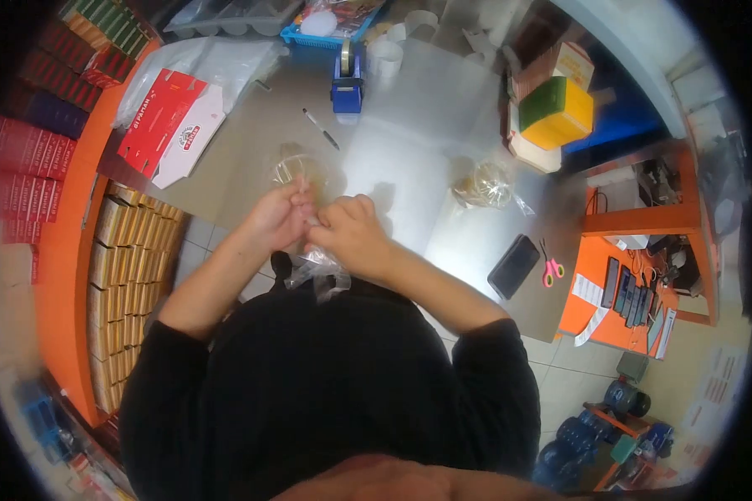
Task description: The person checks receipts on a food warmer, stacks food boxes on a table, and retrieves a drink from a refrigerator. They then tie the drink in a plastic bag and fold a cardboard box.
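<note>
A clear plastic bag is in both my hands at the near edge of the metal table. Its rounded body, which looks filled, lies beyond my fingers, and its loose end hangs down toward my black shirt. My left hand has its fingers closed on the gathered neck. Close beside it, my right hand pinches the same plastic with thumb and bent fingers. What the bag contains is hard to make out. A similar filled clear bag rests on the table to the right.
A blue tape dispenser and a pen lie ahead. On the right are a black phone, pink-handled scissors and yellow-green boxes. Flat red-and-white cardboard lies left, above an orange shelf with stacked boxes.
</note>
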A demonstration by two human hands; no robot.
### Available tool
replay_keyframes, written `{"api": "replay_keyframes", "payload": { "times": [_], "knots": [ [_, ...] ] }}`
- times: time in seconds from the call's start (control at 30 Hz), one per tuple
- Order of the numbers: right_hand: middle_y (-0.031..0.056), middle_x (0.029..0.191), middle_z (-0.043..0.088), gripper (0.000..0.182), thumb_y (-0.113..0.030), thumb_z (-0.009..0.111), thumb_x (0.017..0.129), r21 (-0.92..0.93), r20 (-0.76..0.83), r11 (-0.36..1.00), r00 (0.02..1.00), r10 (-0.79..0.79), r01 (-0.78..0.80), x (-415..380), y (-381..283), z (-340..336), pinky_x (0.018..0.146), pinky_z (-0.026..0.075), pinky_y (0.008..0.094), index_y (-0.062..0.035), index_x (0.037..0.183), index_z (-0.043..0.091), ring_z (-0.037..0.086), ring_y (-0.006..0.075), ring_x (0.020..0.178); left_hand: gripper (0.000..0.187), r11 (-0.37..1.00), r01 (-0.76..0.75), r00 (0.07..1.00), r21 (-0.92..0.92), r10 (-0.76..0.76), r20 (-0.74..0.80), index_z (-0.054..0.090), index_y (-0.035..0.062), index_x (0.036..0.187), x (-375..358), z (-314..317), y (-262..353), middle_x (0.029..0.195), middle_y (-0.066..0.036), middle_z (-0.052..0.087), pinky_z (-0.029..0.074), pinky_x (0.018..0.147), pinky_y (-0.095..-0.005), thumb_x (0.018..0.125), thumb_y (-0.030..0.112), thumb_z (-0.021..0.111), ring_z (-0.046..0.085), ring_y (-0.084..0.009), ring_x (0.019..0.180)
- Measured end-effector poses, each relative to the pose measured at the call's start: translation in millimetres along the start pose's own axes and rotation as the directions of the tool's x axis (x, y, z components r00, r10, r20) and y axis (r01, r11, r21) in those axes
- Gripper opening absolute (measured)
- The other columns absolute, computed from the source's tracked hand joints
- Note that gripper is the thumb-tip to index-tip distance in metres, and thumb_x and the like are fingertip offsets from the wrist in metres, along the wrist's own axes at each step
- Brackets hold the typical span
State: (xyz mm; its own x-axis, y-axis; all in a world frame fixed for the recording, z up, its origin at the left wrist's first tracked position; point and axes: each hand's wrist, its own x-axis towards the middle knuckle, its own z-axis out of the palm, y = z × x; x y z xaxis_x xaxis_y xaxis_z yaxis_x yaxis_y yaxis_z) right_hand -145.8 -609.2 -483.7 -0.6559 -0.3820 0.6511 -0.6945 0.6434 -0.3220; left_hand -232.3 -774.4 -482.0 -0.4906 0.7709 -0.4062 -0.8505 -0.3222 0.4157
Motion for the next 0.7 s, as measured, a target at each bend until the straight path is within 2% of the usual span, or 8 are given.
{"api": "replay_keyframes", "payload": {
  "times": [0.1, 0.17, 0.2, 0.23, 0.3, 0.4, 0.67, 0.7],
  "knots": [
    [0.0055, 0.086, 0.051, 0.009, -0.017, 0.056, 0.076, 0.083, 0.307, 0.991, 0.943, -0.128, 0.108, 7.6, 7.0, -5.4, 0.080, 0.040, 0.0394, -0.0123, 0.084, 0.057, 0.050, 0.0236, 0.090, 0.021, 0.723, 0.293, 0.884, 0.626, 0.045, -0.466, 0.054, 0.0093, 0.085, -9.2, 15.3, 17.4, 0.068, 0.001, 0.049, 0.047, 0.058, -0.0295, 0.095, 0.027, 0.046, 0.052, -0.0149, 0.061],
    [0.0057, 0.088, 0.053, 0.011, -0.016, 0.054, 0.077, 0.114, 0.418, 0.982, 0.890, -0.184, 0.150, 16.0, 8.8, -5.1, 0.081, 0.040, 0.0365, -0.0118, 0.086, 0.058, 0.051, 0.0219, 0.091, 0.020, 0.504, 0.324, 0.873, 0.801, 0.166, -0.458, 0.054, 0.0068, 0.085, -15.7, 28.2, 26.4, 0.068, -0.003, 0.051, 0.046, 0.056, -0.0317, 0.092, 0.025, 0.049, 0.053, -0.0170, 0.059],
    [0.0064, 0.089, 0.053, 0.011, -0.015, 0.054, 0.077, 0.132, 0.396, 0.977, 0.894, -0.209, 0.170, 22.3, 8.8, -7.5, 0.083, 0.040, 0.0360, -0.0104, 0.087, 0.058, 0.052, 0.0219, 0.092, 0.019, 0.252, 0.356, 0.864, 0.900, 0.277, -0.420, 0.054, 0.0043, 0.085, -18.3, 31.6, 29.6, 0.068, -0.007, 0.053, 0.046, 0.054, -0.0339, 0.089, 0.023, 0.052, 0.053, -0.0190, 0.057],
    [0.0071, 0.089, 0.053, 0.012, -0.014, 0.053, 0.078, 0.153, 0.374, 0.970, 0.897, -0.235, 0.190, 27.9, 7.6, -10.6, 0.084, 0.041, 0.0355, -0.0090, 0.087, 0.058, 0.052, 0.0218, 0.092, 0.019, 0.254, 0.355, 0.862, 0.900, 0.284, -0.420, 0.054, 0.0043, 0.085, -20.7, 32.7, 31.5, 0.068, -0.007, 0.053, 0.046, 0.054, -0.0339, 0.089, 0.023, 0.052, 0.053, -0.0190, 0.057],
    [0.0072, 0.091, 0.054, 0.012, -0.014, 0.053, 0.078, 0.193, 0.393, 0.967, 0.890, -0.233, 0.168, 37.3, 4.2, -24.9, 0.085, 0.041, 0.0360, -0.0078, 0.088, 0.057, 0.052, 0.0227, 0.093, 0.018, -0.361, 0.192, 0.918, 0.913, 0.395, -0.036, 0.052, -0.0010, 0.088, -25.5, 34.4, 34.2, 0.071, -0.017, 0.058, 0.047, 0.056, -0.0404, 0.082, 0.016, 0.054, 0.057, -0.0294, 0.058],
    [0.0077, 0.093, 0.054, 0.012, -0.013, 0.052, 0.078, 0.267, 0.424, 0.956, 0.876, -0.231, 0.122, 39.3, 8.6, -35.6, 0.086, 0.041, 0.0376, -0.0068, 0.087, 0.057, 0.052, 0.0247, 0.094, 0.021, -0.689, 0.105, 0.935, 0.717, 0.315, 0.166, 0.052, -0.0007, 0.093, -40.6, 45.5, 20.1, 0.074, -0.022, 0.058, 0.047, 0.060, -0.0452, 0.077, 0.013, 0.054, 0.058, -0.0387, 0.065],
    [0.0095, 0.114, 0.056, 0.013, -0.016, 0.058, 0.081, 0.358, 0.276, 0.934, 0.953, -0.128, 0.022, -1.7, 14.3, -8.8, 0.096, 0.037, 0.0383, -0.0123, 0.089, 0.066, 0.050, 0.0281, 0.112, 0.029, -0.678, -0.251, 0.939, 0.691, 0.003, 0.344, 0.051, 0.0003, 0.099, -46.6, 8.3, -14.9, 0.090, -0.018, 0.061, 0.045, 0.074, -0.0464, 0.072, 0.009, 0.059, 0.059, -0.0368, 0.084],
    [0.0092, 0.116, 0.057, 0.013, -0.014, 0.059, 0.081, 0.573, 0.367, 0.769, 0.928, 0.066, -0.282, -16.2, 17.0, 5.1, 0.098, 0.036, 0.0384, -0.0116, 0.091, 0.067, 0.050, 0.0277, 0.113, 0.031, -0.663, -0.288, 0.936, 0.691, -0.043, 0.349, 0.049, -0.0011, 0.101, -44.3, -3.2, -23.1, 0.093, -0.019, 0.060, 0.045, 0.075, -0.0465, 0.072, 0.005, 0.058, 0.058, -0.0378, 0.086]
  ]
}}
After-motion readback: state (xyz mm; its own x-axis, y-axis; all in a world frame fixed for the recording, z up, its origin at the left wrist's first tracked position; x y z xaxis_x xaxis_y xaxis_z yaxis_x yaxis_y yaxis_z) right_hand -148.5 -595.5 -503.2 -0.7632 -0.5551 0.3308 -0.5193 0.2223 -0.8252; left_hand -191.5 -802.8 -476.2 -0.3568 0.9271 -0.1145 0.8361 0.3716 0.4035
